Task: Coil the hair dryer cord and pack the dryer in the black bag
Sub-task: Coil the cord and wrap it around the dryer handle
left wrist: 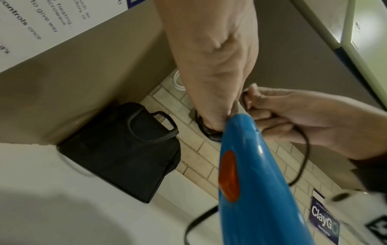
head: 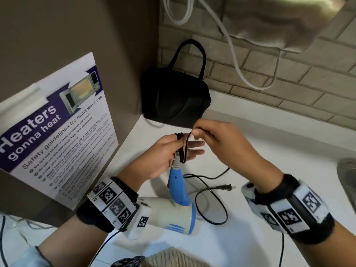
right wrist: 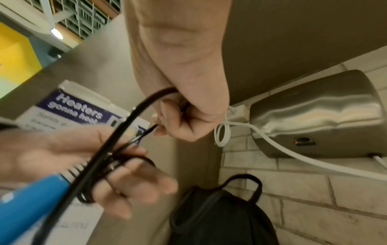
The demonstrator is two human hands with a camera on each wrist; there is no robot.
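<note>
The head camera looks down from above at the white counter, toward its back corner where the black bag stands. The left wrist camera sits low and very close, looking up along the left hand at that same corner. The right wrist camera looks up along the right hand too. All three views share the bag and the brick wall.

Bare left hand and right hand. Black wrist straps with white camera blocks carrying black-and-white square tags. Pale blue left sleeve cuff.
</note>
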